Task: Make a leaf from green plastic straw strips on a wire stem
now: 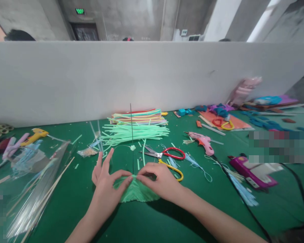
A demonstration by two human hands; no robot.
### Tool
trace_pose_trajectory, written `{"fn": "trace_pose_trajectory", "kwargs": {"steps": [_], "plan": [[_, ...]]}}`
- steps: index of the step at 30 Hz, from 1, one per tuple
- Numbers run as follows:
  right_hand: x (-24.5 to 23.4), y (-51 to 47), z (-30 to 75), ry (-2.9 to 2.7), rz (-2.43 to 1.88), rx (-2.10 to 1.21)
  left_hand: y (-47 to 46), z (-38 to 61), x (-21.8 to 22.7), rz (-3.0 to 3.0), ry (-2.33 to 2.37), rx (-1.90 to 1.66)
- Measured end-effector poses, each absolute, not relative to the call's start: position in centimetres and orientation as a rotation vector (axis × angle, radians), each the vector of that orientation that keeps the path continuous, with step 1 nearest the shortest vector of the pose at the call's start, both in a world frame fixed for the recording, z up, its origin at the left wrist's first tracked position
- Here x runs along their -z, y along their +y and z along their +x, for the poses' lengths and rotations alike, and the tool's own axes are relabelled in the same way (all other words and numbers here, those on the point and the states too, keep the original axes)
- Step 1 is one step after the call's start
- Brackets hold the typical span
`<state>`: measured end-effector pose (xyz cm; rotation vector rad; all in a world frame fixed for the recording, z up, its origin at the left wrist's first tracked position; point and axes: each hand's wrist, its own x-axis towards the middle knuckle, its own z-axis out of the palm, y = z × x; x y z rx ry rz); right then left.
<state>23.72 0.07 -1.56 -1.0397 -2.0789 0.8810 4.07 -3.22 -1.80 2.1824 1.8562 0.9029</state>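
A green fan-shaped piece (139, 193), gathered at its top and ruffled along its lower edge, hangs between my hands; its exact material I cannot make out. My left hand (105, 177) pinches the gathered top between thumb and index finger, its other fingers raised. From the right, my right hand (159, 177) pinches the same top edge. A thin dark wire (132, 135) rises upright from the pinched spot. Near its middle sits a small pale green tuft (133, 147), with a fine thread curving away to the left. Scissors (164, 154) with red and yellow handles lie beyond my right hand.
Green fuzzy stems (135, 132) lie in a pile before a white partition (142, 77). On the right are a pink glue gun (202, 141), a purple device (253, 172) and a black cable (239, 195). A yellow glue gun (36, 135) and clear plastic sleeves (38, 192) occupy the left.
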Motion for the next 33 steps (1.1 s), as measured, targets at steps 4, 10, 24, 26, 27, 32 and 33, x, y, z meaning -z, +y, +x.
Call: {"fn": "trace_pose_trajectory", "kwargs": {"steps": [4, 10, 24, 26, 27, 32, 33], "plan": [[1.8, -0.1, 23.7, -2.071, -1.011, -0.806, -3.0, 3.5, 1.8, 2.074, 1.831, -0.853], [1.9, -0.3, 23.7, -2.072, -1.011, -0.727, -2.9, 3.1, 1.8, 2.051, 1.779, -0.830], [1.1, 2.5, 27.0, -1.850, -1.041, -1.222, -1.9, 0.5, 2.7, 1.946, 1.744, -0.779], [1.3, 3.0, 27.4, -1.848, -1.098, -1.127, -1.7, -0.1, 2.9, 1.914, 1.762, -0.794], [1.5, 3.2, 27.6, -1.876, -1.121, -1.113, -1.6, -0.4, 2.9, 1.898, 1.768, -0.797], [1.9, 3.4, 28.4, -2.179, -1.152, -1.263, -1.3, -1.2, 3.2, 1.867, 1.815, -0.821], [2.0, 3.3, 28.4, -2.205, -1.134, -1.247, -1.2, -1.3, 3.2, 1.880, 1.822, -0.816]]}}
